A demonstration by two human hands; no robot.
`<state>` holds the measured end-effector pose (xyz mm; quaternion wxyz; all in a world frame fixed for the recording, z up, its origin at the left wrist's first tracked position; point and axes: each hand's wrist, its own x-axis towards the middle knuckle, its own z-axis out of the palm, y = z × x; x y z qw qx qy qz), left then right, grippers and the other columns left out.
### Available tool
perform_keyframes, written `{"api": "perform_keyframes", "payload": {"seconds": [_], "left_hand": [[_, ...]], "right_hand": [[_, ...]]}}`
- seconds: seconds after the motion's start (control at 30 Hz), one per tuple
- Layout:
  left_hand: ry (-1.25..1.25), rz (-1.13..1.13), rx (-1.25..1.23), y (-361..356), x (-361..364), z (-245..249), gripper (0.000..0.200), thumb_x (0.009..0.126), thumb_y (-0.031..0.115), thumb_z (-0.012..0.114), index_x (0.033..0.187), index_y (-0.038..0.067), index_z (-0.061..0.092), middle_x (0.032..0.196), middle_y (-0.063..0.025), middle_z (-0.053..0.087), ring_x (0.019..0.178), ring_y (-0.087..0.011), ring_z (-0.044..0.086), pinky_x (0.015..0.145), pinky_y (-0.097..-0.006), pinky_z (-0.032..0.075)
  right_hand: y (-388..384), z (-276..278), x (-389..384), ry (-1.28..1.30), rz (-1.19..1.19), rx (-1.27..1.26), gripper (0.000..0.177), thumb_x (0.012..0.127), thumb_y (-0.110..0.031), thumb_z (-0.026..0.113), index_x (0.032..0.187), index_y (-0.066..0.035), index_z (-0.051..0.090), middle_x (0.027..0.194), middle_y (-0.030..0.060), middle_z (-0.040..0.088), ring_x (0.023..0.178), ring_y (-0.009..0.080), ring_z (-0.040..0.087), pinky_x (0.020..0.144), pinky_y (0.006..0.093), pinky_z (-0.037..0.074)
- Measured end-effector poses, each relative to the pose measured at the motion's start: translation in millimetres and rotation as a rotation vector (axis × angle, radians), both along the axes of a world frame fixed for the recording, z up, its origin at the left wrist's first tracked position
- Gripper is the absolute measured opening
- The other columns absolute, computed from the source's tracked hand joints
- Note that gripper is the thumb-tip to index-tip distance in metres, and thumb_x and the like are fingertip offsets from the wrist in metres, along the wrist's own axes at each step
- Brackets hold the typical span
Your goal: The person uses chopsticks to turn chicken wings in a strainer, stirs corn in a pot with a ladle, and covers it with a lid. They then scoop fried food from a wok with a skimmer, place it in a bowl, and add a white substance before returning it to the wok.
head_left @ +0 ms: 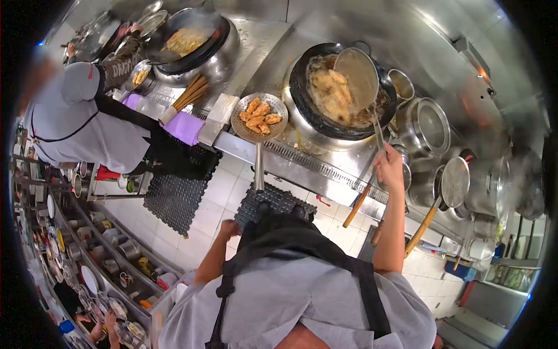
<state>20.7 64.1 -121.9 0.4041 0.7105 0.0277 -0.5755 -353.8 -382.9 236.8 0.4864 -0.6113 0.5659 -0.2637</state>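
My right hand [389, 168] is closed round the handle of a round mesh strainer [356, 75], which hangs tilted over the black wok [301, 99]. Pale golden pieces of food [330, 87] lie in bubbling oil beside the strainer. My left hand [229, 228] hangs low near my waist, its fingers curled; whether it holds anything is too small to tell. In front of it, a perforated ladle [235, 124] with browned fried pieces [258, 116] rests at the counter edge, its metal handle pointing toward me.
A co-worker [87, 131] stands at the left near a second wok [218, 43]. Between the woks are bundled sticks [190, 93] and a purple cloth [183, 128]. Pots [430, 125] and a wooden-handled strainer [455, 181] stand at the right. Shelves [99, 238] line the lower left.
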Motion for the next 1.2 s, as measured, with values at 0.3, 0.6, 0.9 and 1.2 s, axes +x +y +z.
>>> {"api": "perform_keyframes", "payload": {"seconds": [0.3,0.6,0.9,1.2], "left_hand": [[0.640,0.266,-0.611,-186,-3,171,0.034,0.098,0.029,0.054,0.122,0.005,0.053,0.106,-0.0177,0.066,0.081,-0.0285,0.068,0.076,-0.0399,0.059],[0.104,-0.016,-0.469,-207,2,212,0.025,0.079,0.005,0.062,0.102,0.003,0.052,0.069,-0.0052,0.056,0.048,-0.0139,0.053,0.041,-0.0296,0.043],[0.063,-0.296,-0.521,-136,29,290,0.062,0.078,0.008,0.061,0.137,-0.001,0.045,0.069,-0.0011,0.052,0.049,-0.0112,0.052,0.045,-0.0266,0.042],[0.081,-0.339,-0.471,-130,36,293,0.061,0.080,0.008,0.063,0.137,-0.002,0.045,0.068,-0.0009,0.054,0.048,-0.0103,0.051,0.044,-0.0254,0.041]], "right_hand": [[2,-53,14,0.652,0.086,-0.581,0.045,0.090,-0.008,0.058,0.135,-0.008,0.056,0.103,0.0239,0.064,0.089,0.0371,0.064,0.078,0.0432,0.052],[32,-53,94,0.626,0.276,-0.742,0.029,0.086,-0.007,0.060,0.114,-0.001,0.065,0.103,0.0163,0.064,0.097,0.0369,0.062,0.086,0.0443,0.050],[22,-66,315,0.342,0.981,-0.680,0.043,0.080,-0.002,0.063,0.123,-0.005,0.058,0.120,0.0154,0.060,0.107,0.0374,0.060,0.090,0.0446,0.050],[23,-100,330,0.362,0.983,-0.742,0.068,0.074,-0.017,0.076,0.136,-0.011,0.049,0.135,0.0176,0.052,0.113,0.0387,0.058,0.095,0.0451,0.048]]}}
